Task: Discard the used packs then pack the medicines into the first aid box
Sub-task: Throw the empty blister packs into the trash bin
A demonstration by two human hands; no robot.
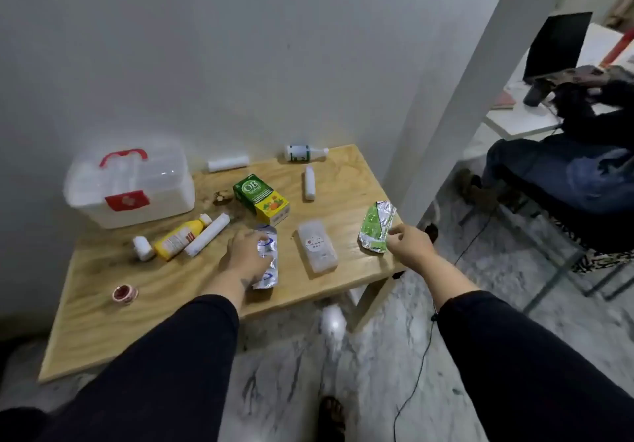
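My left hand point(246, 255) lies on a crumpled silver-and-blue blister pack point(268, 261) near the table's front edge, fingers curled over it. My right hand point(408, 243) pinches the lower edge of a crumpled green-and-silver pack point(376, 227) at the table's right side. A white first aid box point(128, 189) with a red handle stands closed at the back left. Between my hands lies a flat translucent case point(317, 246). A green-and-yellow medicine carton point(261, 198) sits mid-table.
On the wooden table point(137, 321) lie a yellow bottle point(180, 237), bandage rolls point(207, 234), white bottles point(305, 152) and a red tape roll point(124, 293). A seated person point(566, 174) is at the right. A cable point(422, 356) runs over the marble floor.
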